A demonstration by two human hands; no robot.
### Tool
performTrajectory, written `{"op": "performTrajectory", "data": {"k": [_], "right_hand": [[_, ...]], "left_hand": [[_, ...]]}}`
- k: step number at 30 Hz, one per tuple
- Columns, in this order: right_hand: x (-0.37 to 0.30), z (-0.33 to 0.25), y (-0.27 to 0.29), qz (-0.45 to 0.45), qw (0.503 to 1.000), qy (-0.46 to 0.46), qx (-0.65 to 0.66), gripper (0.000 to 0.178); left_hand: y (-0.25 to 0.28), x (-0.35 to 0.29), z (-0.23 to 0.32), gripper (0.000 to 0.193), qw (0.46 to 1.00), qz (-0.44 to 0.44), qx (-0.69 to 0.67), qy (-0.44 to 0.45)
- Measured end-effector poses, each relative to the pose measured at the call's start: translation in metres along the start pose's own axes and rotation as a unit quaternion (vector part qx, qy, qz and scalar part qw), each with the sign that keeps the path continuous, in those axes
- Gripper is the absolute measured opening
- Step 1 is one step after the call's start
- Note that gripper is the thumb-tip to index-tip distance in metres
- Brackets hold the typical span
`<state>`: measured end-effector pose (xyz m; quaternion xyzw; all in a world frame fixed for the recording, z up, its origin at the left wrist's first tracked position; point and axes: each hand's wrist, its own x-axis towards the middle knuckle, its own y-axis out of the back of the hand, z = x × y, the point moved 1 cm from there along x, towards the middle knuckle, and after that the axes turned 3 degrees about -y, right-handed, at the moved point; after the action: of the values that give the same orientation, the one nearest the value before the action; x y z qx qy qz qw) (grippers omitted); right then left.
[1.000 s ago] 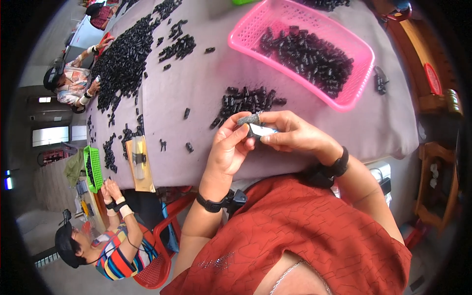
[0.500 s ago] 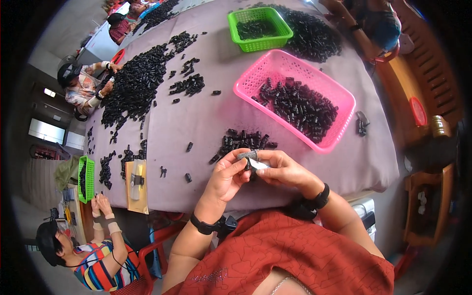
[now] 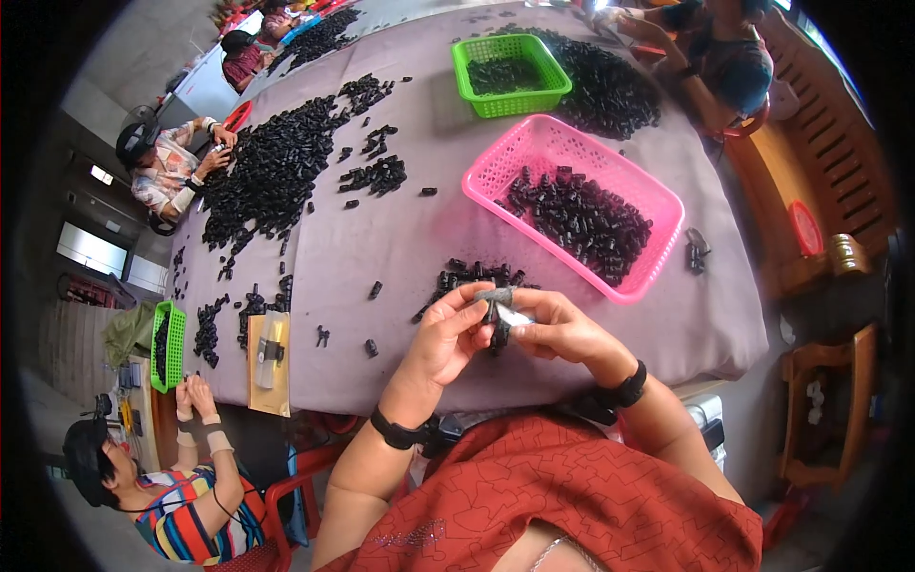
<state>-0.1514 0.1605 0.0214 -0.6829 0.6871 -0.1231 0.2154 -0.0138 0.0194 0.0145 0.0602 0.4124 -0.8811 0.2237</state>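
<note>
While the view has pulled back since a second ago, left hand (image 3: 446,336) and right hand (image 3: 562,329) stay pinched shut on the small black part (image 3: 499,334), near table edge, just near of the loose pile (image 3: 477,278).

Both hands, left hand (image 3: 448,336) and right hand (image 3: 562,329), pinch a small black part (image 3: 499,331) just below the pink basket (image 3: 658,205) on a mauve-covered worktop (image 3: 400,238) strewn with black parts.
</note>
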Motion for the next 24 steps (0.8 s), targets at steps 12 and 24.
{"op": "performTrajectory", "data": {"k": [12, 24], "right_hand": [[-0.038, 0.008, 0.006, 0.22, 0.974, 0.05, -0.038, 0.014], [-0.02, 0.017, 0.013, 0.203, 0.973, 0.016, -0.11, 0.016]], "left_hand": [[-0.084, 0.075, 0.024, 0.033, 0.978, -0.076, 0.167, -0.099], [0.014, -0.01, 0.04, 0.031, 0.947, 0.032, 0.289, -0.14]]}}
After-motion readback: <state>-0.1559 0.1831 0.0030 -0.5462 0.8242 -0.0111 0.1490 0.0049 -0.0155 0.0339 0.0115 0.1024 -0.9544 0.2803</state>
